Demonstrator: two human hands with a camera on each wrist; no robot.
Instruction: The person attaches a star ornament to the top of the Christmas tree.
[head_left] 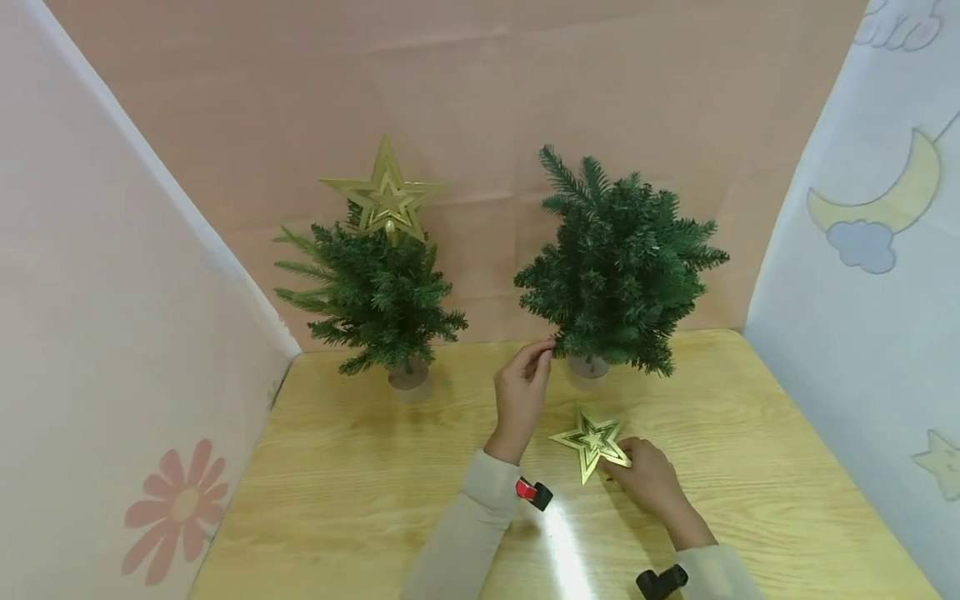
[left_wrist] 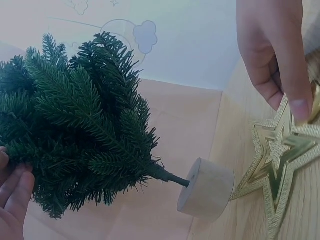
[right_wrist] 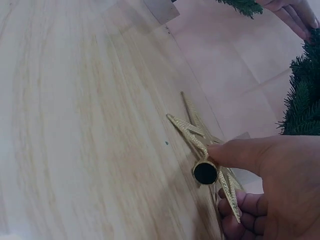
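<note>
My left hand (head_left: 519, 402) pinches the tip of a low branch on the left side of the right-hand artificial Christmas tree (head_left: 618, 258). In the left wrist view its fingers show at the left edge, against the green needles. My right hand (head_left: 651, 477) grips a gold star tree topper (head_left: 591, 438) by its lower right part, just above the table in front of that tree. The right wrist view shows the topper from behind, with the thumb beside a round mount (right_wrist: 205, 173) that has a dark end. The tree's pale round base (left_wrist: 207, 189) stands on the table.
A second artificial tree (head_left: 386, 292) stands at the back left, with another gold star (head_left: 387, 196) on top. Both trees stand near the back edge of the wooden table (head_left: 360, 492). A pinkish cloth wall (head_left: 480, 100) rises behind, with pale printed walls at both sides.
</note>
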